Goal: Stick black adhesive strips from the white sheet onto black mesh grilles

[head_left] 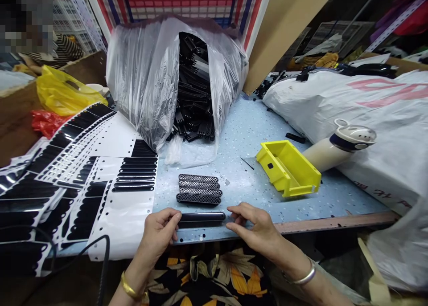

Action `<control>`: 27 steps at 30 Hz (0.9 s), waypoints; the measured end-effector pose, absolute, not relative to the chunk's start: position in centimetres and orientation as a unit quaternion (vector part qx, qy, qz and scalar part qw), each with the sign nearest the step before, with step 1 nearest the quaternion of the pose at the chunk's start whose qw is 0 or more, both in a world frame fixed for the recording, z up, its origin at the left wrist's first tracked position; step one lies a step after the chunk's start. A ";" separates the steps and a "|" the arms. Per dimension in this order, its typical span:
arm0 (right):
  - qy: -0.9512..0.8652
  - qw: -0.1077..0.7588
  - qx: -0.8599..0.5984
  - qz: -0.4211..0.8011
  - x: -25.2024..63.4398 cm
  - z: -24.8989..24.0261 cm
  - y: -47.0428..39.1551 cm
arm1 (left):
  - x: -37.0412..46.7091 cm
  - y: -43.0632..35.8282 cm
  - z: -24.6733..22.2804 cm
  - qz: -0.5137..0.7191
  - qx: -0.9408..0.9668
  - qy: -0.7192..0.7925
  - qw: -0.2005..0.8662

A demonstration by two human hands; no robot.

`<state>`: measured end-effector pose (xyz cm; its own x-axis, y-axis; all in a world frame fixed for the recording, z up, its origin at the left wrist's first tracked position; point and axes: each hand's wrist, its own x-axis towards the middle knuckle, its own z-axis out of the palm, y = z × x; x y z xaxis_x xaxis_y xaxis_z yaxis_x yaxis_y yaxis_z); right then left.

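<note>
A long glossy black strip with rounded ends [202, 217] lies level near the table's front edge. My left hand [162, 228] pinches its left end between thumb and fingers. Just off its right end is my right hand [251, 223], thumb and index finger apart, with nothing visible between them. Behind the strip sit several black lattice-patterned plastic pieces [199, 190], laid side by side in a small block. To the left, a white backing sheet [130, 217] carries a column of glossy black strip stickers [135, 172].
A clear plastic bag [143, 79] full of black plastic pieces [195, 87] stands at the back. On the right are a yellow bin [289, 168], a cream bottle [334, 148] and a big white sack [384, 105]. More sticker sheets [80, 163] overlap at left. Another person's striped sleeve [68, 46] shows far left.
</note>
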<state>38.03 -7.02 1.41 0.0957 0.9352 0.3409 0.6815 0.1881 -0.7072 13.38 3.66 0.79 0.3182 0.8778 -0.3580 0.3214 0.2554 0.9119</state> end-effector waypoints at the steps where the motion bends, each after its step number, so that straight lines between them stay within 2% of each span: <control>1: -0.657 0.406 -0.620 0.135 38.8 1.6 -6.9 | 13.2 3.8 0.7 0.237 0.581 0.528 0.572; 3: -0.655 0.397 -0.638 0.078 41.2 2.0 -6.3 | 12.6 4.2 0.5 0.249 0.636 0.514 0.519; 5: -0.649 0.350 -0.675 0.028 44.2 2.5 -4.9 | 12.1 4.5 0.5 0.280 0.702 0.490 0.433; 6: -0.639 0.305 -0.706 -0.007 45.7 2.8 -4.0 | 11.9 4.5 0.7 0.305 0.736 0.473 0.376; 9: -0.612 0.064 -0.788 -0.028 48.9 3.5 -0.6 | 12.3 4.1 1.9 0.387 0.818 0.385 0.183; 12: -0.620 -0.015 -0.784 -0.001 50.0 3.6 2.6 | 14.1 2.9 3.4 0.420 0.856 0.285 0.098; 18: -0.613 -0.053 -0.788 -0.003 49.4 1.7 4.0 | 17.9 1.7 2.7 0.355 0.894 0.225 0.155; 22: -0.647 -0.041 -0.761 -0.002 48.2 0.4 1.5 | 18.6 2.0 1.2 0.322 0.911 0.220 0.132; 27: -0.685 0.085 -0.722 -0.046 48.1 -1.2 -1.6 | 17.9 2.2 0.7 0.292 0.919 0.220 0.151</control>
